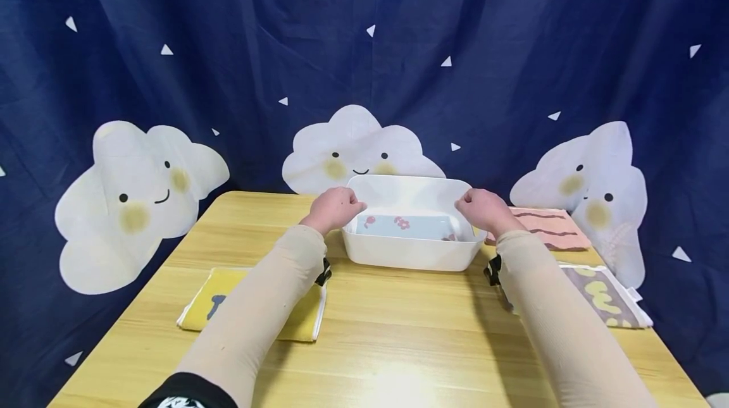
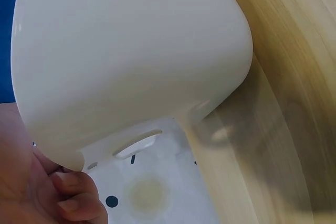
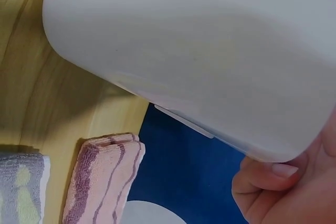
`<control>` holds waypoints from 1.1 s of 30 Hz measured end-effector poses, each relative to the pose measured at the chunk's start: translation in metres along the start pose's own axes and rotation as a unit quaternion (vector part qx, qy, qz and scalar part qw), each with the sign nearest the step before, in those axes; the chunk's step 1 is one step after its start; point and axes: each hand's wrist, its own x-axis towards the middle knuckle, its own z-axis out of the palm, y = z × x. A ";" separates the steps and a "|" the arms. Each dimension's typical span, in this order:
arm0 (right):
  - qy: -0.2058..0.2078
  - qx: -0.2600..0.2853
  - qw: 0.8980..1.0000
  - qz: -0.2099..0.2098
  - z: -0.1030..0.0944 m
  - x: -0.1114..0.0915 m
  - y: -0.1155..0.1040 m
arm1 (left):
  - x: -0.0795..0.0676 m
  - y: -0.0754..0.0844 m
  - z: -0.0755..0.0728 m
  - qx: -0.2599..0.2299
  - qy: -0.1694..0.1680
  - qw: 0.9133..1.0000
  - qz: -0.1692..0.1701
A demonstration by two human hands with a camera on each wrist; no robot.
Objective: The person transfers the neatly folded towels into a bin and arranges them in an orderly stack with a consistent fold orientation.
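Observation:
A white plastic bin [image 1: 410, 253] is at the far part of the table, its long side facing me. Inside lies a light blue piece with pink flowers [image 1: 418, 227], likely a folded cloth. My left hand [image 1: 335, 207] grips the rim at the bin's left end, and its curled fingers show below the rim in the left wrist view. At the opposite end my right hand [image 1: 486, 209] holds the rim, fingers [image 3: 262, 177] bent under it. Whether the bin's base touches the table I cannot tell.
A folded yellow towel [image 1: 302, 319] lies partly behind my left forearm. Toward the right edge are a folded pink striped towel [image 1: 549, 228] and a grey towel with yellow marks [image 1: 604, 297]. A dark blue curtain [image 1: 364, 47] hangs behind the wooden table [image 1: 398, 338].

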 end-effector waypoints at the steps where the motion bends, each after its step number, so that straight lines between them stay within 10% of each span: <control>1: 0.000 0.001 1.000 -0.001 0.000 0.000 0.000 | 0.000 0.000 0.000 -0.001 0.000 1.000 0.002; 22: 0.043 0.153 0.987 0.019 -0.003 -0.009 0.010 | -0.006 -0.013 0.000 -0.058 0.016 0.997 0.051; 28: 0.050 0.277 0.957 0.070 -0.001 -0.014 0.029 | -0.009 -0.019 -0.001 -0.062 0.021 0.996 0.068; 33: -0.035 0.426 0.900 0.084 0.008 -0.014 0.049 | -0.015 -0.020 -0.003 -0.062 0.021 0.995 0.080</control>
